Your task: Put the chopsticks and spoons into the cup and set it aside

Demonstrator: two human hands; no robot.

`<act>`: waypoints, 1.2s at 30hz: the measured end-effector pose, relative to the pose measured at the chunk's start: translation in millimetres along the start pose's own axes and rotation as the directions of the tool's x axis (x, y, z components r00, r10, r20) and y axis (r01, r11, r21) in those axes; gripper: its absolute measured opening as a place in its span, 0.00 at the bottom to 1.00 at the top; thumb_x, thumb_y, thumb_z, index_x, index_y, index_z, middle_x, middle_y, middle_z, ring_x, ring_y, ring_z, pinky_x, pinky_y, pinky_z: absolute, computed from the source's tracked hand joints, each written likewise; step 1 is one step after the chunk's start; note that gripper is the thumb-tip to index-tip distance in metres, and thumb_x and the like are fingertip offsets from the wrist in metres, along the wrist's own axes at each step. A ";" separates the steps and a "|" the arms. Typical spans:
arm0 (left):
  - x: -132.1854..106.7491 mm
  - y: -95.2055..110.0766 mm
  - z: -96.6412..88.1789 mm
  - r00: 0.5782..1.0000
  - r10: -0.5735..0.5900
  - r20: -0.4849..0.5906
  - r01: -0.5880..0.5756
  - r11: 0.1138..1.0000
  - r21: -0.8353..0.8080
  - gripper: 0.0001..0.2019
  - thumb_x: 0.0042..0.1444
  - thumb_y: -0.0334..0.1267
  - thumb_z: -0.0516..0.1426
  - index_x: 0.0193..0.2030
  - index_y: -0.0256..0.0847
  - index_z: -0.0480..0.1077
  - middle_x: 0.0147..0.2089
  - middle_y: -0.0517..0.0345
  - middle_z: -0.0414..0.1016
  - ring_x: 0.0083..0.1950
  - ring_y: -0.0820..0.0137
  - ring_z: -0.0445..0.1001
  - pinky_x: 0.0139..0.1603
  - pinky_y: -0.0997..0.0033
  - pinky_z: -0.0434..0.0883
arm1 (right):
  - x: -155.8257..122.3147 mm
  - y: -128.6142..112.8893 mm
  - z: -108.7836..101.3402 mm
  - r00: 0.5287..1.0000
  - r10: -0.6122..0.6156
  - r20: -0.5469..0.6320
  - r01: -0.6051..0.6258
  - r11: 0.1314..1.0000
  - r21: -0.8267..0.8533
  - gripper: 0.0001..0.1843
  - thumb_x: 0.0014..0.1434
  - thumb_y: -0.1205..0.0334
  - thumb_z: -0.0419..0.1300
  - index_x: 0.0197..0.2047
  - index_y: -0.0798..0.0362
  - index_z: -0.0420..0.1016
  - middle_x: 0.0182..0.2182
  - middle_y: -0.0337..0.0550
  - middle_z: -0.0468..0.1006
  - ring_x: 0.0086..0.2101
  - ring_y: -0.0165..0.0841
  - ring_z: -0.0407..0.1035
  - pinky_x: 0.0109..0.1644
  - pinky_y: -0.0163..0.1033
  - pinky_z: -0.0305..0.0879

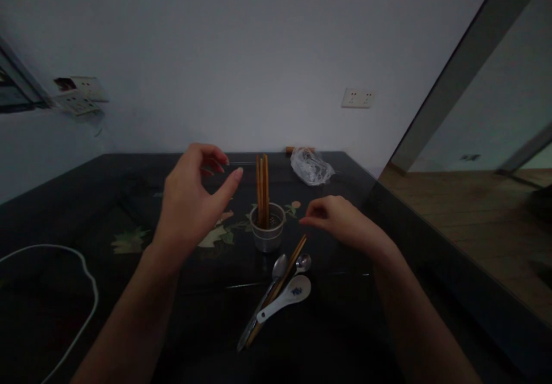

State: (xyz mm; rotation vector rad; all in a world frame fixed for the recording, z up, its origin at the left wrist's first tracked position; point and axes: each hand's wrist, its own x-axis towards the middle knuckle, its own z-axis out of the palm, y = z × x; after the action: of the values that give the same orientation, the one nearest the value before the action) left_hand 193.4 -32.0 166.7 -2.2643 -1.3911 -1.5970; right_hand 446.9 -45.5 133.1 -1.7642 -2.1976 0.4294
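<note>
A metal cup with a perforated inside stands on the dark table, several wooden chopsticks upright in it. To its left my left hand hovers with thumb and fingers apart, holding nothing. My right hand is raised to the right of the cup, its fingers drawn together with nothing visible between them. In front of the cup lies a loose pile: a white ceramic spoon with a blue mark, a long metal spoon, a smaller metal spoon and more chopsticks. Neither hand touches the cup or the pile.
A crumpled clear plastic bag lies near the wall, beside a brown roll-like object. A white cable curves over the table's left side. Leaf patterns mark the tabletop. Wall sockets sit above; wooden floor is at right.
</note>
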 end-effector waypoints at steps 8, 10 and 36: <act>-62.3 63.0 -9.0 0.827 0.433 0.358 -0.350 0.895 -0.276 0.02 0.61 0.33 0.53 0.39 0.44 0.65 0.34 0.62 0.74 0.34 0.71 0.72 0.35 0.71 0.68 | -10.4 21.6 60.5 0.957 -0.231 0.177 0.272 0.926 -0.261 0.08 0.60 0.69 0.57 0.38 0.53 0.78 0.38 0.47 0.79 0.41 0.37 0.70 0.38 0.37 0.62; -89.4 52.1 12.1 0.759 0.446 0.474 -0.362 0.895 -0.261 0.03 0.61 0.33 0.53 0.39 0.42 0.67 0.35 0.60 0.75 0.35 0.68 0.72 0.35 0.68 0.68 | -10.6 27.8 74.8 0.939 -0.289 0.187 0.331 0.907 -0.261 0.10 0.62 0.70 0.55 0.40 0.53 0.78 0.41 0.47 0.78 0.45 0.37 0.68 0.44 0.37 0.63; -172.4 -14.0 35.3 0.625 0.154 0.765 0.006 0.979 -0.202 0.08 0.61 0.33 0.52 0.44 0.43 0.70 0.45 0.53 0.74 0.47 0.63 0.70 0.47 0.63 0.68 | -19.3 35.2 97.8 0.917 -0.331 0.223 0.374 0.908 -0.190 0.06 0.53 0.70 0.59 0.37 0.55 0.70 0.39 0.46 0.73 0.41 0.38 0.63 0.42 0.41 0.58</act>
State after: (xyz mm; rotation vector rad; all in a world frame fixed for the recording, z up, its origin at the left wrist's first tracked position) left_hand 198.3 -115.5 11.2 -3.3005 -1.2255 -0.6906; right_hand 442.8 -62.0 28.8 -1.4209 -2.7287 0.2722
